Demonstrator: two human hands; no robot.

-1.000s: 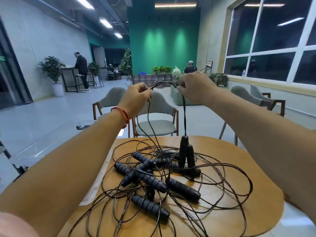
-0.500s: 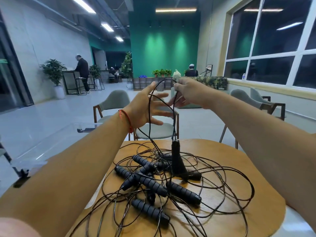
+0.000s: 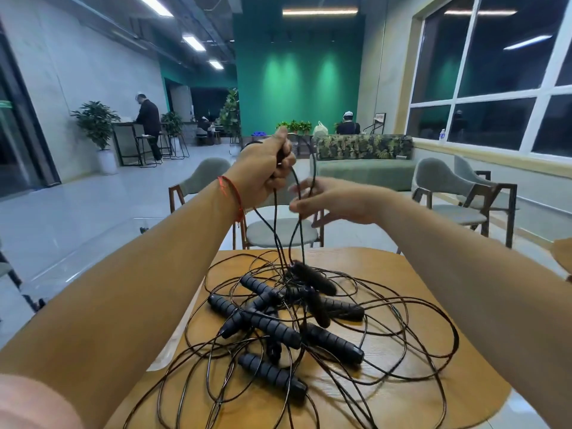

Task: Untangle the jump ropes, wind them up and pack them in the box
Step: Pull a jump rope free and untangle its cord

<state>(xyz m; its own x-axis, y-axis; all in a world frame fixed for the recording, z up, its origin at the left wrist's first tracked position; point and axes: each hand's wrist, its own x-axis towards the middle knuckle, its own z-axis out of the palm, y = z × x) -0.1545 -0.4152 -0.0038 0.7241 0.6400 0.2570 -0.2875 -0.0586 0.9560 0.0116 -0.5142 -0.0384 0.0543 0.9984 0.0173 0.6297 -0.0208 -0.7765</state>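
At the centre of the frame, above the round wooden table (image 3: 433, 394), the left hand (image 3: 263, 173) clenches several strands of thin black cord (image 3: 276, 224), lifted, I judge, to let the knots hang apart. Just right of it the right hand (image 3: 334, 201) is released, fingers spread by a hanging loop, likely to thread it. Black ribbed-handled jump ropes (image 3: 272, 326) lie tangled on the table, lower centre
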